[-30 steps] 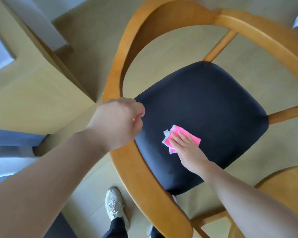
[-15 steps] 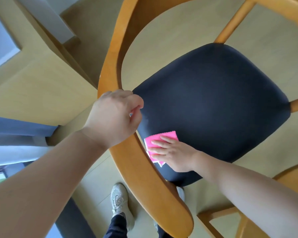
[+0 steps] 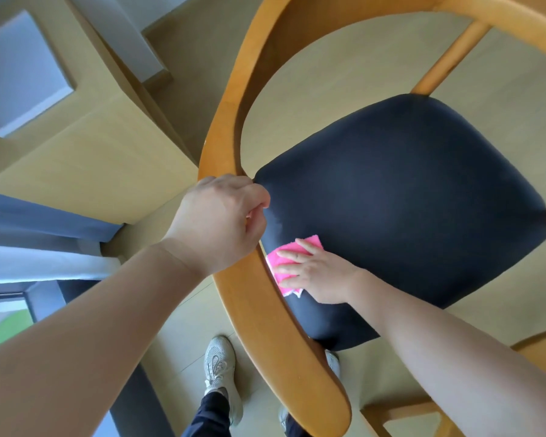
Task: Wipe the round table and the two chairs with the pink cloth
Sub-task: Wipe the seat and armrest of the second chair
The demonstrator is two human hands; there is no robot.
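Observation:
A wooden chair with a curved backrest rail point(image 3: 227, 99) and a dark cushioned seat point(image 3: 407, 209) fills the view from above. My left hand point(image 3: 221, 222) grips the backrest rail at the seat's left corner, its fingers curled round the wood. The pink cloth point(image 3: 286, 258) lies flat on the seat's near-left part, beside the rail. On top of the cloth my right hand point(image 3: 316, 272) presses with straight fingers, covering most of it.
A light wooden cabinet point(image 3: 85, 159) stands close on the left, with blue and white curtains point(image 3: 35, 241) below it. My feet in pale sneakers point(image 3: 218, 370) stand on the floor behind the chair. Another wooden rim point(image 3: 539, 351) shows at the lower right.
My right hand has slid the pink cloth from the middle of the seat toward the left, up against the backrest rail. My left hand has kept its grip on the rail.

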